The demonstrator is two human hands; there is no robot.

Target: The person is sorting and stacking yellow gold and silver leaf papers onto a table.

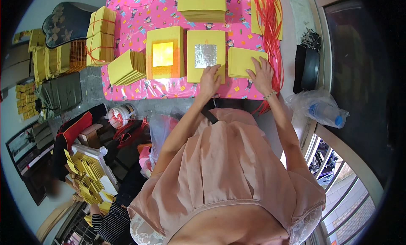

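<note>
My left hand (210, 80) rests on the lower part of a yellow paper stack (192, 46) whose top sheet bears a silver foil square (206, 55). Its fingers are slightly bent and look apart; I see nothing lifted in them. Fingers spread, my right hand (262, 75) lies on the right end of a lower stack of plain yellow paper (242, 63). Left of the silver-marked stack stands another yellow stack with an orange patch and a shiny gold square (163, 54). A fanned, leaning bundle of yellow paper (126, 68) is beside it.
A pink patterned cloth (139, 16) covers the table. Red plastic strings (272, 33) hang over its right edge. Tied yellow bundles (100, 38) stand at the left, another stack (201, 10) at the back. Two people handle yellow paper (91, 173) at lower left, near a white bucket (121, 115).
</note>
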